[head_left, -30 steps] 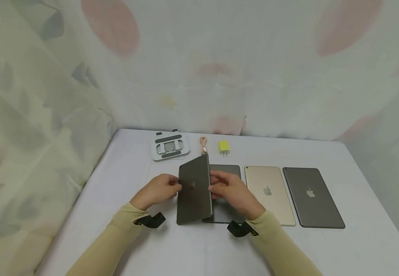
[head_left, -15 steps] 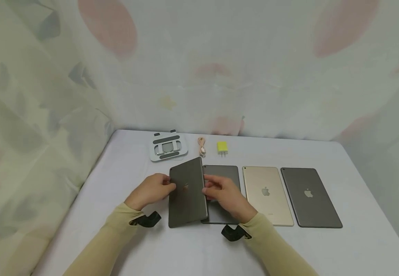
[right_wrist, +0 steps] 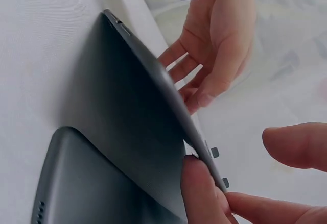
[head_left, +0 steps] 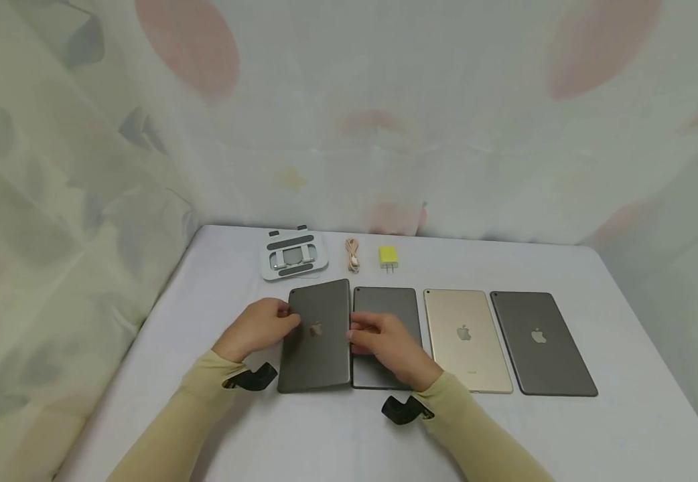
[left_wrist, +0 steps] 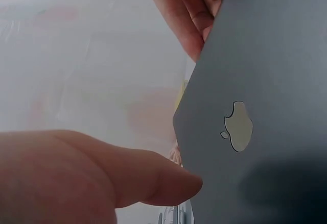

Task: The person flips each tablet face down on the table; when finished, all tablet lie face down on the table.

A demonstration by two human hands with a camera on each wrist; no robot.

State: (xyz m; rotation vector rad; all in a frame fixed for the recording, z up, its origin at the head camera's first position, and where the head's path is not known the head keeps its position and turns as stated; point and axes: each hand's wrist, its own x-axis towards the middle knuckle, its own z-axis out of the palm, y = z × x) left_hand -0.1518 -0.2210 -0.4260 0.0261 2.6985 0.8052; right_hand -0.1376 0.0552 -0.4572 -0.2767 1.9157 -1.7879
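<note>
A dark grey tablet (head_left: 315,345) leans with its right edge raised off the white table and its logo side up. My left hand (head_left: 258,328) holds its left edge, the thumb lying on the back in the left wrist view. My right hand (head_left: 388,341) holds the raised right edge. In the right wrist view, one fingertip (right_wrist: 196,183) presses the underside, while the thumb (right_wrist: 296,145) stands apart from it. Just right of it lies a second grey tablet (head_left: 394,304), partly covered by my right hand. The fingers of my left hand behind the tablet are partly hidden.
Farther right lie a gold tablet (head_left: 469,361) and another dark grey tablet (head_left: 544,361), backs up. Along the rear of the table (head_left: 475,268) sit a silver folding stand (head_left: 270,261), a bundled cable (head_left: 352,254) and a yellow charger plug (head_left: 388,256). Patterned cloth hangs behind.
Both hands have moved left with the tablet. Its raised right edge has come lower, so it leans flatter, and more of the second grey tablet shows.
</note>
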